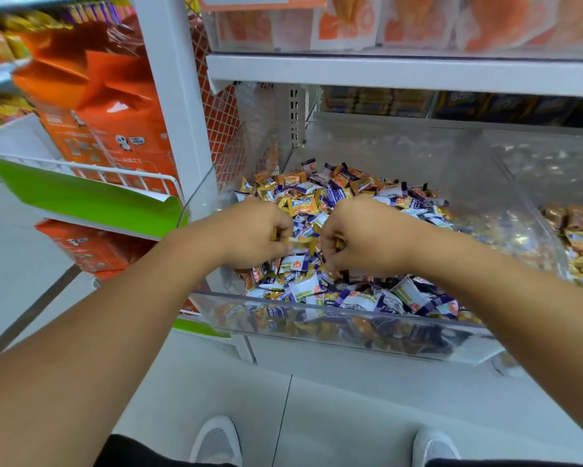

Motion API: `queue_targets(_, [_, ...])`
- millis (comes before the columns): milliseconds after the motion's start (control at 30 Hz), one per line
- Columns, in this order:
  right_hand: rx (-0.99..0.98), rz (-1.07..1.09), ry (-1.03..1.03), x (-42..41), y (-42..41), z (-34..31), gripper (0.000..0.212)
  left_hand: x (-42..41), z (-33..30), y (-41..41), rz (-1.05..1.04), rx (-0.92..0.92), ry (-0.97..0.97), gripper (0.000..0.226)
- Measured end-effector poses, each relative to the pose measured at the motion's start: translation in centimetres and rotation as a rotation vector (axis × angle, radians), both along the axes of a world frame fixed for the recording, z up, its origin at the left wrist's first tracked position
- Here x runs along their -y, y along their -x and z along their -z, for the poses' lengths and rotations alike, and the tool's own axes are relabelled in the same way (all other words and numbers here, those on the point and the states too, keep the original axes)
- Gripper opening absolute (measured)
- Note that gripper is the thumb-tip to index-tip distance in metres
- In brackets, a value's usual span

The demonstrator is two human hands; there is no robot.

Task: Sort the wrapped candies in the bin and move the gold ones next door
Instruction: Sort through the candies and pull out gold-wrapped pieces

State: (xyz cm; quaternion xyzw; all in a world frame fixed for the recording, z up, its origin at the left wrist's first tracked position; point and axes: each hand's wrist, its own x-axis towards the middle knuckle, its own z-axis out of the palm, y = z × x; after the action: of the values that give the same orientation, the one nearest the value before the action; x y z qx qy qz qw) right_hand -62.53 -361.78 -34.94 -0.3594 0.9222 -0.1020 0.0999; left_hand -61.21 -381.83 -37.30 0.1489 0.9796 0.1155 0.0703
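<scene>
candies [337, 197]: gold, purple-white mixed | heaped in clear bin [333, 323]

White metal shelving [384, 74], pale tiled floor [350, 416], orange bags [115, 106] left; upper shelf packs blurred, perhaps snacks.

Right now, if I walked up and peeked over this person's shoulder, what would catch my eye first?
Probably the clear plastic bin at centre, heaped with purple-and-white and gold wrapped candies. Both hands are in the pile: the left hand and right hand each curl round gold wrappers. To the left hang bright orange snack bags, and the neighbouring bin on the right holds mostly gold candies.
</scene>
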Motion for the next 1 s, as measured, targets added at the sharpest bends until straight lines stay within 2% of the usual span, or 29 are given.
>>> queue_targets(33, [0.074, 0.020, 0.098, -0.3, 0.0, -0.3, 0.014, -0.2, -0.2, -0.1, -0.019, -0.014, -0.047, 0.024])
queue_targets(100, [0.325, 0.180, 0.439, -0.7, -0.1, -1.1, 0.015, -0.7, -0.9, -0.2, -0.106, -0.054, -0.201, 0.028])
queue_targets(167, [0.777, 0.395, 0.870, -0.9, 0.1, -1.9, 0.012, -1.3, -1.8, -0.4, -0.261, -0.047, -0.434, 0.029])
queue_targets(233, [1.164, 0.480, 1.158, -1.1, 0.3, -2.1, 0.007, -1.9, -2.4, -0.5, -0.475, 0.017, -0.794, 0.024])
queue_targets(300, [1.318, 0.525, 1.277, -1.3, 0.9, -1.9, 0.013, -2.2, -2.9, -0.4, -0.671, 0.105, -1.174, 0.014])
queue_targets(333, [1.335, 0.569, 1.314, -1.5, 1.1, -1.8, 0.012, -2.4, -3.0, -0.4, -0.733, 0.146, -1.306, 0.011])
queue_targets(400, [1.277, 0.675, 1.353, -1.6, 1.7, -1.5, 0.010, -2.6, -3.1, -0.5, -0.790, 0.200, -1.416, 0.010])
queue_targets(467, [1.089, 0.780, 1.304, -1.4, 2.1, -1.3, 0.007, -2.7, -3.0, -0.5, -0.837, 0.204, -1.439, 0.009])
queue_targets(533, [0.891, 0.837, 1.219, -1.0, 2.6, -1.0, 0.019, -2.6, -2.8, -0.3, -0.907, 0.212, -1.483, 0.009])
queue_targets(600, [0.760, 0.779, 1.121, -0.5, 2.7, -0.8, 0.017, -2.2, -2.5, 0.0, -0.964, 0.226, -1.531, 0.013])
queue_targets(633, [0.649, 0.694, 1.016, -0.1, 2.6, -0.7, 0.016, -2.1, -2.3, 0.3, -0.983, 0.215, -1.522, 0.014])
queue_targets(700, [0.265, 0.421, 0.616, 0.7, 2.7, -0.1, 0.026, -2.2, -1.9, 0.5, -0.969, 0.121, -1.373, 0.010])
queue_targets(767, [-0.060, 0.231, 0.193, 1.9, 2.7, 0.6, 0.040, -2.3, -1.1, 0.6, -0.832, -0.123, -0.933, 0.008])
queue_targets(800, [-0.158, 0.204, 0.069, 2.5, 2.6, 0.8, 0.041, -2.2, -0.7, 0.6, -0.721, -0.255, -0.672, 0.015])
queue_targets(833, [-0.233, 0.186, -0.001, 3.1, 2.6, 1.1, 0.038, -2.1, -0.6, 0.4, -0.622, -0.333, -0.456, 0.021])
queue_targets(900, [-0.340, 0.173, -0.058, 3.8, 2.4, 1.7, 0.031, -1.9, -0.6, 0.1, -0.518, -0.316, -0.177, 0.031])
queue_targets(1000, [-0.427, 0.189, -0.141, 3.8, 2.3, 1.7, 0.018, -1.5, -0.3, 0.3, -0.487, -0.261, 0.016, 0.046])
